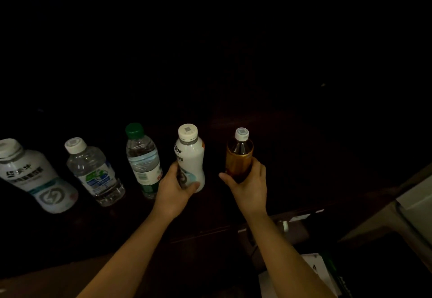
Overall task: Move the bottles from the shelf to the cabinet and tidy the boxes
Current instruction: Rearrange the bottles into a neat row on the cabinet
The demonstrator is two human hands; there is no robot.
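Five bottles stand in a row across the dark surface [304, 157]. A narrow gap separates the white opaque plastic bottle with a cream cap [190, 155], gripped by the left hand [174, 189], from the amber clear plastic bottle with a white cap [238, 157], gripped by the right hand [249, 185]. The clear green-capped water bottle [142, 157] stands just beside the left hand, crowding that side. Wider gaps lie between it, the clear white-capped water bottle [93, 171] and the white grey-labelled bottle [35, 176]. Right of the amber bottle the surface lies open. A pale flat-topped unit [416, 199] and white boxes [311, 272] block the lower right. Behind the row it is too dark to tell.
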